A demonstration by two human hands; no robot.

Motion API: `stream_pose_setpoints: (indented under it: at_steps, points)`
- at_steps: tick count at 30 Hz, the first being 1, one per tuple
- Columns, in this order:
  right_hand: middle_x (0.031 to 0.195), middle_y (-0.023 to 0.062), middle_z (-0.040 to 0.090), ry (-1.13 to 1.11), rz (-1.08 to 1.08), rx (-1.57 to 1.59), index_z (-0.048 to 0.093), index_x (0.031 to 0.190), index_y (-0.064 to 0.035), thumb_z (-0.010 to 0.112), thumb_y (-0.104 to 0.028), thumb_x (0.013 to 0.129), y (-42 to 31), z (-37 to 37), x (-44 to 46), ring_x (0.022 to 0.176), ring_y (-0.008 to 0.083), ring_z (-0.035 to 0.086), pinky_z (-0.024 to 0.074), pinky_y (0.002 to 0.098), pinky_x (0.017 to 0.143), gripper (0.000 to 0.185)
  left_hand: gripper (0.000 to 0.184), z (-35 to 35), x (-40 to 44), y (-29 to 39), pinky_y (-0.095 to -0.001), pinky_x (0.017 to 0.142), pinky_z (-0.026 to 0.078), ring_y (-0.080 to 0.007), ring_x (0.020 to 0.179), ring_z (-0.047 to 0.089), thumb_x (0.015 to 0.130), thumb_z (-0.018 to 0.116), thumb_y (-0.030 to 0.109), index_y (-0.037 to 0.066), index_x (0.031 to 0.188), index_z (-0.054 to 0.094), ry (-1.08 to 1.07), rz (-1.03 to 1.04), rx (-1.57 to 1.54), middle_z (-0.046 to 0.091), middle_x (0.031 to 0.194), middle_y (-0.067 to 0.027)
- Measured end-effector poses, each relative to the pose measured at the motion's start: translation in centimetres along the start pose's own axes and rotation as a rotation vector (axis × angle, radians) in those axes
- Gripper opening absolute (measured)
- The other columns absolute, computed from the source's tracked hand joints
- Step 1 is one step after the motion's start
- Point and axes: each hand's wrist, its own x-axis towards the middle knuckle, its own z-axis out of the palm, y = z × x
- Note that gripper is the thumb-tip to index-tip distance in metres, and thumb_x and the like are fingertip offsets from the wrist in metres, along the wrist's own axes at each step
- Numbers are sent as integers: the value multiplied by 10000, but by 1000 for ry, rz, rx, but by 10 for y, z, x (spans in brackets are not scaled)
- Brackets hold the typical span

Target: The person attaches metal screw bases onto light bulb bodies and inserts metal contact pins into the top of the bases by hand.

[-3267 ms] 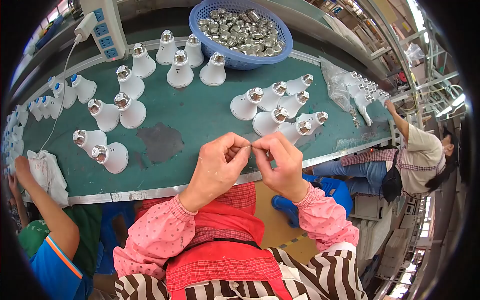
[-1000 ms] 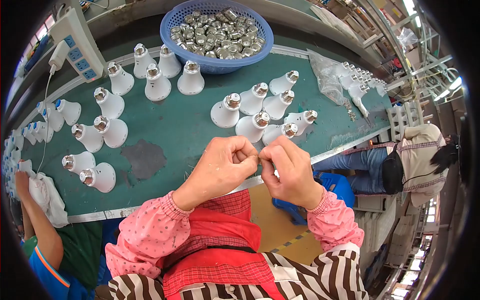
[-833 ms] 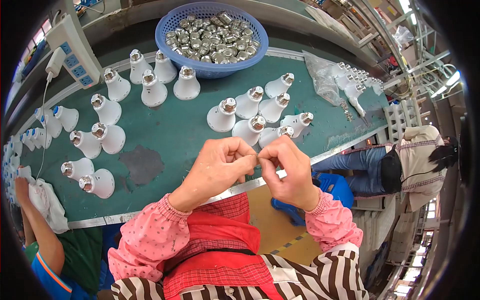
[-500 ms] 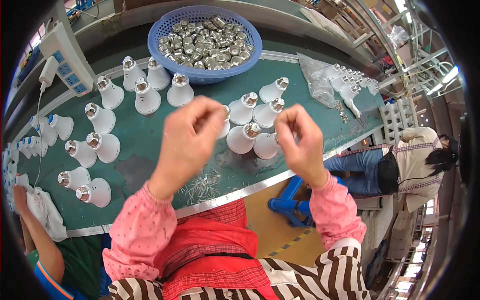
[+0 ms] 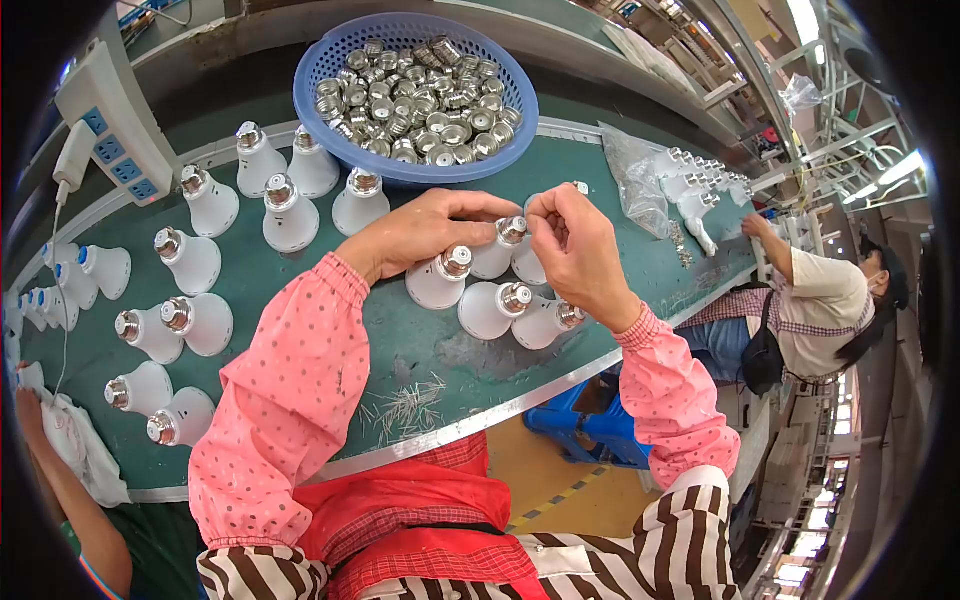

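Several white light bulbs with silver screw caps stand in a cluster in front of me. My left hand point(image 5: 428, 234) reaches over from the left, its thumb and fingers closed about the metal cap of one light bulb point(image 5: 492, 260). Close against that cap on the right is my right hand point(image 5: 582, 250), with thumb and fingertips pinched together; whatever they hold is too small or hidden. Nearer to me are another bulb point(image 5: 436, 282), one tilted bulb point(image 5: 487, 311) and a second tilted bulb point(image 5: 543, 324). Thin wire clippings point(image 5: 408, 408) lie near the table's front edge.
A blue basket point(image 5: 310, 105) full of metal screw caps point(image 5: 420, 100) stands at the back. More bulbs point(image 5: 200, 325) occupy the left. A power strip point(image 5: 120, 130), a plastic bag point(image 5: 640, 185) and far-right bulbs point(image 5: 695, 180) surround the green table point(image 5: 330, 370). A co-worker point(image 5: 820, 300) is at right.
Both hands have moved together to one bulb's cap, and my left fingers have closed on it. The view has shifted slightly. The co-worker at right now reaches an arm toward the table.
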Motion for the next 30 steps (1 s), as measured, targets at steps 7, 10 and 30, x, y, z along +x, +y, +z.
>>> stream_pose_setpoints:
  at_steps: [7,10,30]
  points:
    - [881,134,600,-70,-142,-127,580,942,-21,653,27,861,-1,-5,5,742,347,641,506,426,639,120,514,1,2,11,-287,974,490,-131,1072,620,895,772,133,19,1381,651,-38,40,168,690,1231,-62]
    - [887,136,588,-124,-202,-170,574,943,-26,659,18,844,0,-8,7,766,366,631,499,450,652,137,495,3,4,5,-288,951,499,-132,1062,627,871,804,115,19,1339,673,-26,29,82,705,1207,-66]
    - [837,103,646,-197,62,83,616,952,6,663,-29,935,-5,-15,10,734,241,658,522,350,627,61,503,6,2,-2,-251,838,468,-80,960,559,857,847,146,41,1325,697,25,35,64,622,1075,17]
